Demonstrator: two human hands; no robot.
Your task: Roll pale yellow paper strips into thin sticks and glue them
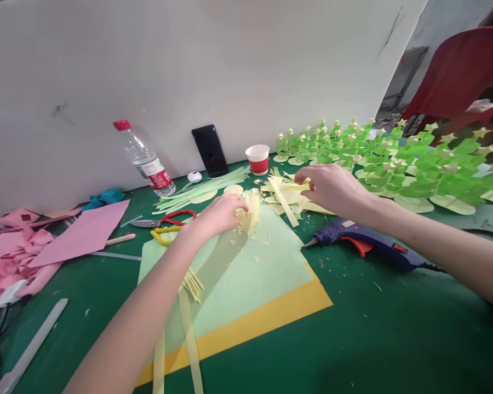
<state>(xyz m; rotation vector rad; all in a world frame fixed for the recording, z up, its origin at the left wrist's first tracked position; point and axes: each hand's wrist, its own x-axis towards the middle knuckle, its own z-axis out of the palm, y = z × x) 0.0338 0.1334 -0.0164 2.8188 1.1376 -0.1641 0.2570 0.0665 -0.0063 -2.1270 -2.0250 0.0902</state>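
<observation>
Covering most of the lower frame, the green counter (394, 339) carries everything here. Green paper plants (411, 164) crowd the upper right; at centre, a pale green sheet (246, 290) lies over an orange sheet (267, 317). Near the middle, the left hand (225, 214) curls its fingers at a cluster of yellow paper bits (253, 210) on the pale green sheet, while the right hand (326, 187) bends over loose yellow strips (285, 200) right of centre. Whether either hand grips anything, I can't tell. To my eye, the step is picking through these pieces; such thin paper calls for a light fingertip pinch next. Upper left of centre stands a capped bottle (148, 158), clear, its fill uncertain; upper centre, a paper cup (258, 162), its contents hidden from me. Tiny scraps (257, 259) dot the pale green sheet.
</observation>
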